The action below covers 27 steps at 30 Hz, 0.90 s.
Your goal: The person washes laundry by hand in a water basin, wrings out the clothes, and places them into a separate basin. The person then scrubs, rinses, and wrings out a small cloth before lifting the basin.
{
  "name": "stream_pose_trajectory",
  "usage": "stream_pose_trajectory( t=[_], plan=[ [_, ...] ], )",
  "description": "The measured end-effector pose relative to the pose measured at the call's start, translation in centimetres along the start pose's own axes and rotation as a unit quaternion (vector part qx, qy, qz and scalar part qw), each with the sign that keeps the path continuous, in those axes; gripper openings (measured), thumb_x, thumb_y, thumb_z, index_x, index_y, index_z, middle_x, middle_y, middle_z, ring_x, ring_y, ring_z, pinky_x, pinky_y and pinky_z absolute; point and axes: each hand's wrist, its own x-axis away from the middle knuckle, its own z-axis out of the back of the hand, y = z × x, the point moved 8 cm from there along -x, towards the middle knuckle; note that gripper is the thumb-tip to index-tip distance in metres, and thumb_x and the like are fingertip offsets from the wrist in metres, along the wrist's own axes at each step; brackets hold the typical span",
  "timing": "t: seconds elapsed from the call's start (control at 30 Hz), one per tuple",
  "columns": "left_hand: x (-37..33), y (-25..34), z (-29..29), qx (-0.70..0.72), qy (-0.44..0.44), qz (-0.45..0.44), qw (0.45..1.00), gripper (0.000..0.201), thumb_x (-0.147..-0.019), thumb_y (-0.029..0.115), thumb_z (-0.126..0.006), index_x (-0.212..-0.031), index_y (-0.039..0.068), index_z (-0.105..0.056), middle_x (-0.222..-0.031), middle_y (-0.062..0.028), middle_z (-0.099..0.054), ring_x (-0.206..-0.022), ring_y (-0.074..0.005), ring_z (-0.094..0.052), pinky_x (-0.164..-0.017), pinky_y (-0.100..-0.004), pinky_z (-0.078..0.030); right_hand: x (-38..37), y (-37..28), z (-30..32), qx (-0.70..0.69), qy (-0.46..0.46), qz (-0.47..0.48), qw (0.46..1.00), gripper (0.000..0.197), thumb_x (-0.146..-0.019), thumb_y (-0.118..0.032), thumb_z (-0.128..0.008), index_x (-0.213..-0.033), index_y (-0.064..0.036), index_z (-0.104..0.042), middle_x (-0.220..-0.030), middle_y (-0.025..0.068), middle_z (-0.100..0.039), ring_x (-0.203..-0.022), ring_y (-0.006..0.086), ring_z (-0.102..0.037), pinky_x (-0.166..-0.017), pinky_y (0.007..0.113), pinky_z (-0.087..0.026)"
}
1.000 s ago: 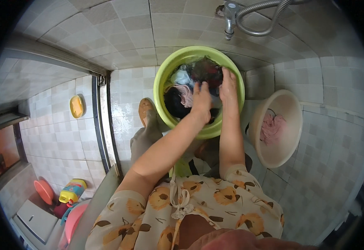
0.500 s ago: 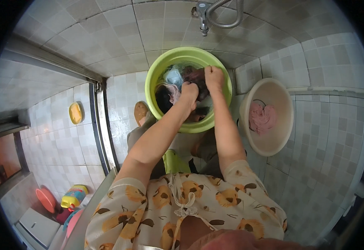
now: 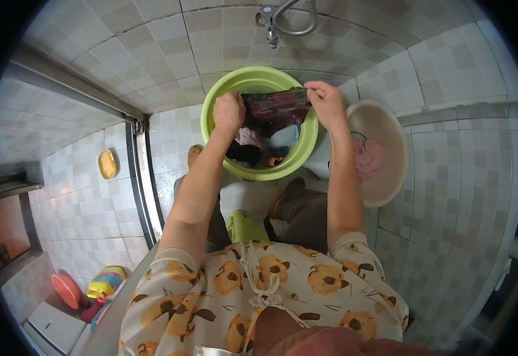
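Note:
A dark maroon patterned cloth [image 3: 275,110] is stretched out between my hands over a green basin [image 3: 206,127]. Its left end is in the closed fingers of my left hand [image 3: 229,113], above the basin's left side. My right hand [image 3: 327,104] pinches the other end just past the right rim. Under the cloth, the basin holds water with more laundry in it: a black piece [image 3: 244,154], a pale pink piece [image 3: 248,137] and a dark item with a spot of orange near the front. The cloth partly hides what lies behind it.
A cream basin [image 3: 396,148] with pink cloth [image 3: 370,159] in it stands to the right. A tap with a metal hose [image 3: 271,35] is on the wall ahead. Leftward are a door track [image 3: 146,178], a yellow soap dish [image 3: 108,164] and a yellow bottle [image 3: 106,281].
My hands have moved apart, the left leftward and the right to the right. The dark cloth, bunched in the basin before, is now lifted and spread between them.

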Motion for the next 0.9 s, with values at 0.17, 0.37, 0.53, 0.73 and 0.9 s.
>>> stream_pose_trajectory(
  t=[0.17,0.37,0.53,0.73,0.9],
  plan=[
    [-1.6,4.4,5.3,-0.080,0.013,-0.064,0.995,0.023,-0.088,0.024,-0.048,-0.082,0.005,-0.060,-0.074,-0.0243,-0.062,-0.071,-0.0441,-0.060,-0.066,-0.0513,-0.048,2.6,-8.7,2.4,-0.016,0.125,0.104,0.987,0.017,-0.087,-0.006,-0.057,-0.101,-0.0008,-0.065,-0.073,-0.0013,-0.062,-0.062,0.0033,-0.052,-0.057,0.020,-0.043],
    [0.3,8.9,8.5,0.128,-0.021,-0.118,0.984,0.032,-0.088,0.029,-0.054,-0.105,0.003,-0.057,-0.093,-0.0250,-0.062,-0.089,-0.0387,-0.061,-0.078,-0.0439,-0.048,3.5,-15.4,5.3,0.024,0.187,0.234,0.954,0.017,-0.088,-0.008,-0.058,-0.101,-0.0010,-0.066,-0.074,0.0002,-0.063,-0.060,0.0048,-0.054,-0.056,0.020,-0.046],
    [3.9,5.5,0.3,0.097,-0.139,-0.151,0.974,0.028,-0.081,0.021,-0.061,-0.104,0.005,-0.063,-0.091,-0.0230,-0.063,-0.087,-0.0376,-0.061,-0.079,-0.0428,-0.048,1.8,-7.5,-1.0,-0.154,0.086,0.044,0.983,0.018,-0.088,-0.010,-0.055,-0.102,-0.0013,-0.064,-0.075,0.0033,-0.065,-0.055,0.0101,-0.060,-0.047,0.020,-0.042],
    [1.4,4.9,3.0,0.078,-0.025,-0.071,0.994,0.025,-0.086,0.022,-0.049,-0.082,0.002,-0.063,-0.075,-0.0242,-0.060,-0.077,-0.0413,-0.059,-0.069,-0.0484,-0.046,3.2,4.8,0.2,0.006,0.111,-0.061,0.992,0.028,-0.086,-0.014,-0.058,-0.111,-0.0009,-0.060,-0.082,0.0057,-0.067,-0.057,0.0129,-0.060,-0.051,0.025,-0.047],
    [-0.7,7.7,5.6,0.304,-0.008,-0.060,0.951,0.033,-0.090,0.026,-0.045,-0.082,-0.004,-0.054,-0.069,-0.0194,-0.055,-0.066,-0.0274,-0.055,-0.063,-0.0389,-0.043,5.1,5.9,-7.5,0.083,-0.111,-0.075,0.988,0.083,-0.074,-0.035,-0.070,-0.141,-0.0060,-0.028,-0.125,0.0237,-0.050,-0.118,0.0329,-0.049,-0.098,0.037,-0.039]
  ],
)
